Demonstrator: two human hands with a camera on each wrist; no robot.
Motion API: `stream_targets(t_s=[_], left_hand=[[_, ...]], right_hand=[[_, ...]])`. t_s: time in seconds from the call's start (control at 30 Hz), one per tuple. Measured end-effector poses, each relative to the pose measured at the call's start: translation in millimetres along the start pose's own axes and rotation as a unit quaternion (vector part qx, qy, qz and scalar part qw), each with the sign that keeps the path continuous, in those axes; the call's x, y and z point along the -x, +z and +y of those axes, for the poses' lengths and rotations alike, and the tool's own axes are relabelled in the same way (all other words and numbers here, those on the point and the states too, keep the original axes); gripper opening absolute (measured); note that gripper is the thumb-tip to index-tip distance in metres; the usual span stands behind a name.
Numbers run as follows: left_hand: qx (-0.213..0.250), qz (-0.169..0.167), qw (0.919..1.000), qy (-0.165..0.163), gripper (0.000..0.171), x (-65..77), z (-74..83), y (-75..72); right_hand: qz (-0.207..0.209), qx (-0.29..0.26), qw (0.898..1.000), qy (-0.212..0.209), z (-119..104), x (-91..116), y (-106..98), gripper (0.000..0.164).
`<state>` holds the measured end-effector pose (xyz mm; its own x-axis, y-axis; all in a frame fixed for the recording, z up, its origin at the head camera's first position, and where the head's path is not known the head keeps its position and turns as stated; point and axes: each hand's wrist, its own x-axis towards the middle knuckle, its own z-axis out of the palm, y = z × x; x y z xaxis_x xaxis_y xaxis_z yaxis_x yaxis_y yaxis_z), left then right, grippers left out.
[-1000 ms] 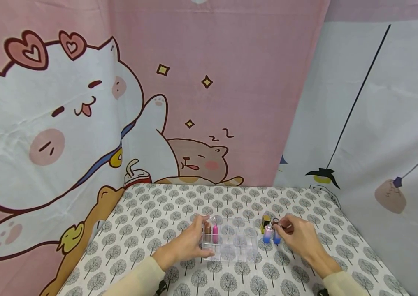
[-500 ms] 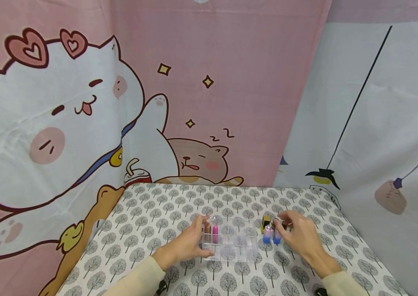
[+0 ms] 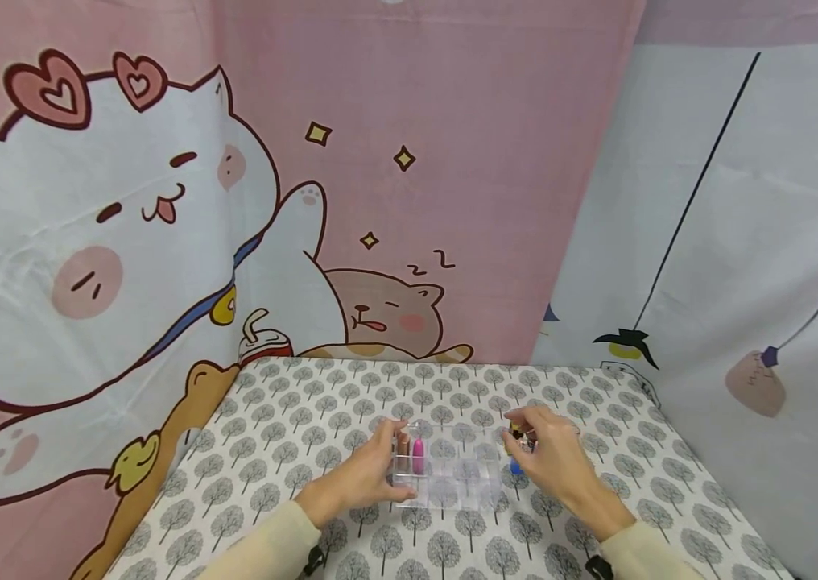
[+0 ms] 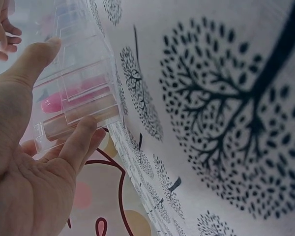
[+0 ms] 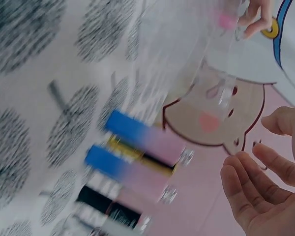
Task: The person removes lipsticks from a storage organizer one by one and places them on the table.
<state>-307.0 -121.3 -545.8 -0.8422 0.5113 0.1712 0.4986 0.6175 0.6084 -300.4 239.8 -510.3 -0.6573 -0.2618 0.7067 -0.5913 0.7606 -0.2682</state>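
A clear divided organizer box (image 3: 448,490) stands on the cloth, my left hand (image 3: 358,477) gripping its left end between thumb and fingers. Inside that end are an upright pink lipstick tube (image 3: 419,457) and a brownish tube (image 3: 403,453). Just right of the box, my right hand (image 3: 554,453) hovers over a cluster of lipstick tubes, its fingers loosely bent and nothing between them. The right wrist view shows two blue-to-pink tubes (image 5: 146,138), a gold and black tube (image 5: 160,164) partly behind them, and a black tube (image 5: 108,206) with a clear end.
A white cloth with printed trees (image 3: 351,395) covers the table. A pink cartoon curtain (image 3: 496,201) hangs behind the table's far edge, and a pale curtain (image 3: 778,282) at the right. Another item at the right wrist view's lower edge is blurred.
My right hand has moved left from the right side of the lipstick cluster to over it, now hiding most of the tubes. The left hand keeps its hold on the box.
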Motion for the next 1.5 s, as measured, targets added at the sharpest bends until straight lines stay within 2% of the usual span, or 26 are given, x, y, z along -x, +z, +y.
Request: stream_targets(t_s=[0.27,0.57,0.83,1.13,1.27,1.37,1.5], left_hand=[[0.023,-0.001,0.9997,-0.009,0.119,2.5,0.4,-0.8],[0.002,0.001,1.0000,-0.002,0.120,1.5,1.6,-1.3],[0.001,-0.004,1.0000,0.006,0.117,0.8,-2.3,-0.8],[-0.012,-0.001,0.9998,0.012,0.114,-1.5,-2.6,1.1],[-0.015,-0.002,0.9997,0.020,0.112,-1.2,-1.7,2.0],[-0.018,0.000,0.9996,0.024,0.112,-1.0,-1.8,1.1],[-0.009,0.001,0.9998,0.019,0.113,-0.2,-2.3,-0.3]], right_hand=[[-0.014,-0.033,0.998,-0.049,-30,-12,24,0.036],[-0.106,-0.071,0.991,-0.027,-55,-24,46,0.043],[-0.147,-0.063,0.987,-0.029,-61,-28,64,0.051],[-0.189,-0.101,0.977,0.002,-62,-30,77,0.055],[-0.191,-0.088,0.978,0.007,-66,-32,82,0.056],[-0.186,-0.069,0.980,-0.004,-70,-35,86,0.055],[-0.185,-0.055,0.981,-0.007,-72,-34,92,0.052]])
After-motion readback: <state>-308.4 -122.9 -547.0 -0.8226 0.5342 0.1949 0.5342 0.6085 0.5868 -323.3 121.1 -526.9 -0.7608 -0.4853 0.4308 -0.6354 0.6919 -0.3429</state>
